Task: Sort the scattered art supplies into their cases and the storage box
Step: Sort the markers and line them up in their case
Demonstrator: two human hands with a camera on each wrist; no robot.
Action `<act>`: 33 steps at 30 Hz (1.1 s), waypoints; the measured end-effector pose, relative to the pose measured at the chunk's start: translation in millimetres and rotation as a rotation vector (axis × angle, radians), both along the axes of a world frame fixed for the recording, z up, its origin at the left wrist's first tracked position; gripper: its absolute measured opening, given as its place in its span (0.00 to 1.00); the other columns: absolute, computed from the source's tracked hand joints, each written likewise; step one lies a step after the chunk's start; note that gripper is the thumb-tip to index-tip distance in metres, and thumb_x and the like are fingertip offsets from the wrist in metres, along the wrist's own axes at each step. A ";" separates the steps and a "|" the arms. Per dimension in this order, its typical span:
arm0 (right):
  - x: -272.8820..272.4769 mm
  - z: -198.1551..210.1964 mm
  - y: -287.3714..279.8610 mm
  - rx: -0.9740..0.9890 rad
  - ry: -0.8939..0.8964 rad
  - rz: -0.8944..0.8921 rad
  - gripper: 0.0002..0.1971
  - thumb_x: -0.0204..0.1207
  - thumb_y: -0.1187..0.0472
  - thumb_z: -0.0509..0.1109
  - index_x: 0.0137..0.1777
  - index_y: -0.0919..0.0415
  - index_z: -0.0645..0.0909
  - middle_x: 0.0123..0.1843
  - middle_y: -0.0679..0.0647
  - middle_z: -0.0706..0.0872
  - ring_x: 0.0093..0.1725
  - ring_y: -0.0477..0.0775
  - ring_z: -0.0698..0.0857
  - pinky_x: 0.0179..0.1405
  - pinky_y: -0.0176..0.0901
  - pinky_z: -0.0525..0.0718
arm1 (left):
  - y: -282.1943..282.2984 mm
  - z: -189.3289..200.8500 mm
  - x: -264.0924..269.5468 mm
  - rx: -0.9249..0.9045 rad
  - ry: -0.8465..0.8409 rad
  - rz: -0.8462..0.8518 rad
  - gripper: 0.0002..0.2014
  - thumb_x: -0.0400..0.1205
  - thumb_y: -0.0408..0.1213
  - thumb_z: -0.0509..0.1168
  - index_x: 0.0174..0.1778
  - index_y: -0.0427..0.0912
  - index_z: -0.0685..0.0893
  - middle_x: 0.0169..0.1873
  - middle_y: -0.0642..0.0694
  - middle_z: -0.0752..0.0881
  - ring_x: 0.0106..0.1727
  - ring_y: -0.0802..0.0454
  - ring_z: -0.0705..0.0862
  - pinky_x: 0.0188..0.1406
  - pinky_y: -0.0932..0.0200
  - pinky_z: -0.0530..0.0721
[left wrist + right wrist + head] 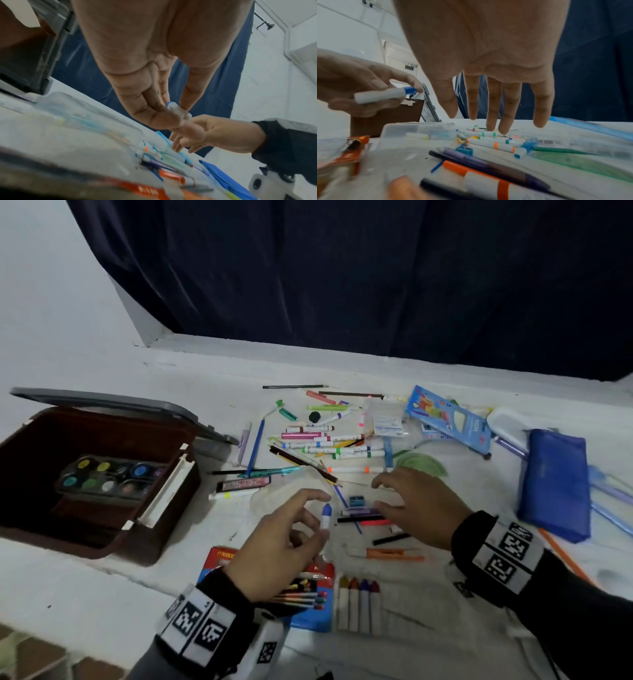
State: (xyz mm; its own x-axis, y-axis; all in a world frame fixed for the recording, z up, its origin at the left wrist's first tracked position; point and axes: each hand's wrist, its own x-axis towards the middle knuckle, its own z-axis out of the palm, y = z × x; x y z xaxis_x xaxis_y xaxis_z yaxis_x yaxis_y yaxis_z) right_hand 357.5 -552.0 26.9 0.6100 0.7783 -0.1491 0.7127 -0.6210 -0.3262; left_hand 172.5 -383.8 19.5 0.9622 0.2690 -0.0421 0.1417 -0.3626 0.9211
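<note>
My left hand pinches a white crayon with a blue tip above the table; the crayon shows plainly in the right wrist view and its end sits between my fingers. My right hand hovers open, fingers spread, over a purple pen, a black pencil and a blue sharpener. A heap of markers lies beyond. The brown storage box stands open at the left with a paint palette inside. A clear case lies under my left hand.
A red and blue pencil pack and a row of crayons lie near the front edge. A blue pouch, a blue pencil box, a green protractor and a white case sit at the right. A dark curtain hangs behind.
</note>
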 end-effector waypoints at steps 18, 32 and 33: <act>-69.9 -27.3 -89.2 -0.296 0.060 0.082 0.31 0.71 0.47 0.77 0.74 0.47 0.73 0.69 0.52 0.71 0.67 0.56 0.73 0.62 0.52 0.79 | -82.0 -35.5 14.2 0.259 0.140 -0.217 0.18 0.74 0.39 0.80 0.52 0.48 0.79 0.27 0.50 0.88 0.25 0.61 0.84 0.28 0.71 0.78; -75.8 -28.4 -80.3 -0.300 -0.020 0.027 0.27 0.69 0.53 0.80 0.65 0.51 0.74 0.65 0.53 0.72 0.65 0.59 0.74 0.52 0.53 0.81 | -96.1 -27.8 19.5 1.015 0.213 -0.222 0.23 0.72 0.66 0.72 0.51 0.53 0.84 0.48 0.54 0.82 0.51 0.50 0.82 0.40 0.58 0.72; -77.4 -29.1 -79.8 -0.298 -0.037 0.022 0.25 0.69 0.54 0.80 0.64 0.52 0.74 0.65 0.53 0.72 0.64 0.60 0.75 0.50 0.52 0.80 | -96.3 -29.0 18.8 1.044 0.208 -0.220 0.24 0.71 0.67 0.71 0.52 0.52 0.84 0.48 0.53 0.82 0.52 0.49 0.83 0.39 0.58 0.70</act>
State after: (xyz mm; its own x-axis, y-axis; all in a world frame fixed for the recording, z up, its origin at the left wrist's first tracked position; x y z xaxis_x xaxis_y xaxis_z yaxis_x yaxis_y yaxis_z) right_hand 280.1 -631.8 -2.2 0.6027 0.7165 -0.3512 0.7349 -0.6699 -0.1057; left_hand 191.3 -480.0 -9.4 0.9942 0.0893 -0.0602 0.0955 -0.9894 0.1090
